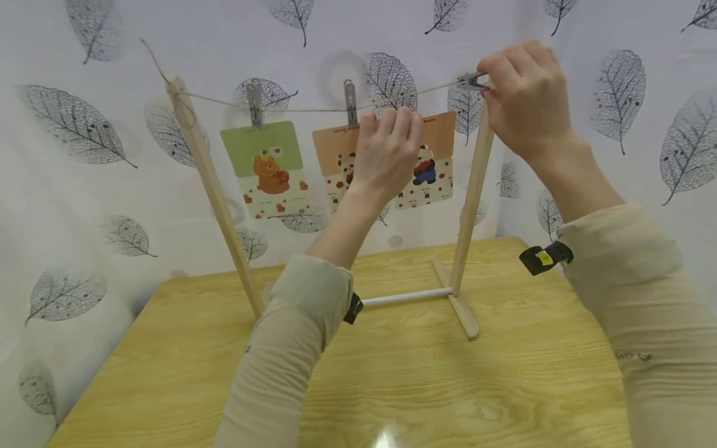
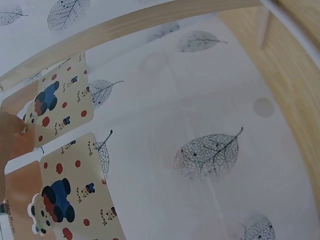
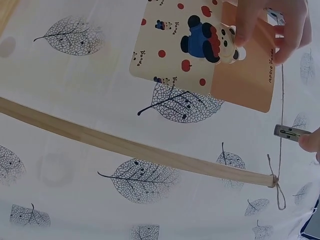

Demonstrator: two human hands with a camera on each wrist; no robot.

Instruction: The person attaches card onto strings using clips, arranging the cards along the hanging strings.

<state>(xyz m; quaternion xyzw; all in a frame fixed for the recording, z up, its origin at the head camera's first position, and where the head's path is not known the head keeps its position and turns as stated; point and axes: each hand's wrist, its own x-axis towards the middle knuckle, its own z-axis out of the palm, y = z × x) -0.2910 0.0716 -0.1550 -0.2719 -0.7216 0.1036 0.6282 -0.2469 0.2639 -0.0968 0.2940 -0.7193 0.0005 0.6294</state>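
My left hand (image 1: 386, 149) pinches an orange-and-cream panda card (image 1: 439, 134) near its top, just below the twine line (image 1: 437, 89). In the right wrist view the thumb lies on that card's (image 3: 245, 85) front. To the right, my right hand (image 1: 529, 99) pinches a grey clothespin (image 1: 470, 81), which lies sideways across the line near the right post. A second panda card (image 1: 327, 149), partly hidden by my left hand, hangs from another grey clothespin (image 1: 350, 102). Farther left, a green bear card (image 1: 260, 146) hangs from its own clothespin (image 1: 254, 102).
A left wooden post (image 1: 210, 168) and a right wooden post (image 1: 476, 193) carry the tied twine. A white rod (image 1: 406, 297) runs low between them. The frame stands on a wood-grain table (image 1: 420, 379), with a leaf-print curtain (image 1: 67, 205) behind.
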